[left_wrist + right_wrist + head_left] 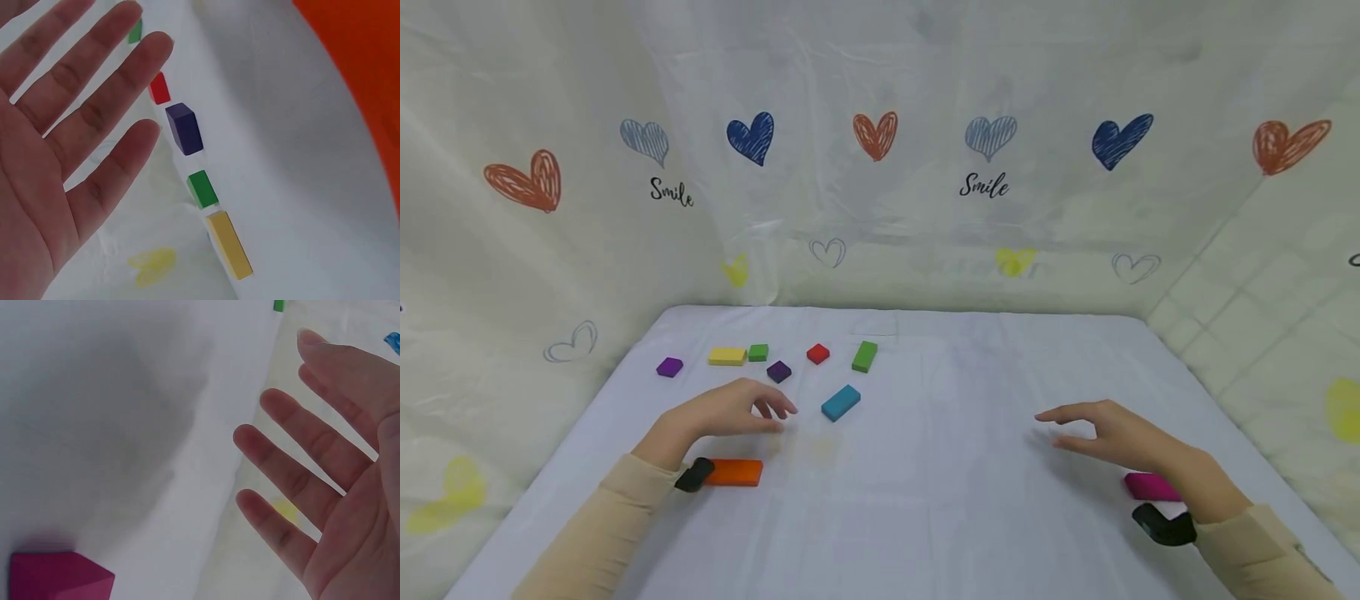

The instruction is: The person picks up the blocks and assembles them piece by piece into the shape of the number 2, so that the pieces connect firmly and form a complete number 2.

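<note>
My left hand hovers over the left part of the white table, fingers loosely extended and holding nothing. An orange block lies below its wrist, partly covered by the black wrist strap. Beyond the fingertips is a blue block, with a dark purple block farther back. On the right, my right hand is raised over the cloth with spread fingers, nothing in it. A magenta block sits beneath that wrist, partly hidden by the forearm; the right wrist view shows its corner.
Along the back left stand a purple block, a yellow block, a small green block, a red block and a longer green block. A heart-printed curtain hangs behind the table and at both sides.
</note>
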Motion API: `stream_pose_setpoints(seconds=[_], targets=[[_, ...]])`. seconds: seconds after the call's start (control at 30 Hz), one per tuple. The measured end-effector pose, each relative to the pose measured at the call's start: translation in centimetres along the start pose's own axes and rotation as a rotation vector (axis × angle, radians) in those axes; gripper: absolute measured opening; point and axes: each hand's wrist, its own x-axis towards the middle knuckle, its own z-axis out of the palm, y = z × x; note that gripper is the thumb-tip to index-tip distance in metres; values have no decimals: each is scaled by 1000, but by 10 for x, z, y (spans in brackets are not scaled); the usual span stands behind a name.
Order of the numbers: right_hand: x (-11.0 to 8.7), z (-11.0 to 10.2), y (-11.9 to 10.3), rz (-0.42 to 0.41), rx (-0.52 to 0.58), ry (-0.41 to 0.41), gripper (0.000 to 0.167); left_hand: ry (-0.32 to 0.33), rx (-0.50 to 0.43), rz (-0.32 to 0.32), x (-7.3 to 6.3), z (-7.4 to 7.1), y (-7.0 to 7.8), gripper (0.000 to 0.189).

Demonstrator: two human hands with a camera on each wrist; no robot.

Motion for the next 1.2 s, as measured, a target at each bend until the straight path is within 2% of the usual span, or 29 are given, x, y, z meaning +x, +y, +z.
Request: stream_pose_setpoints(seconds=[0.17,0.47,0.83,1.2], targets=[[-12,0,8,-8,46,6,38,-47,-44,-21,-8,-1,-1,26],[-31,4,25,-18,58,36,36,-109,-88,-123,-17,4,0,27],[-51,3,36,93,65,-30,38,-164,-153,-237,-29,10,1,36],[-70,6,53,62,140,-48,43,-186,-143,-201,-35,13,-4,43]])
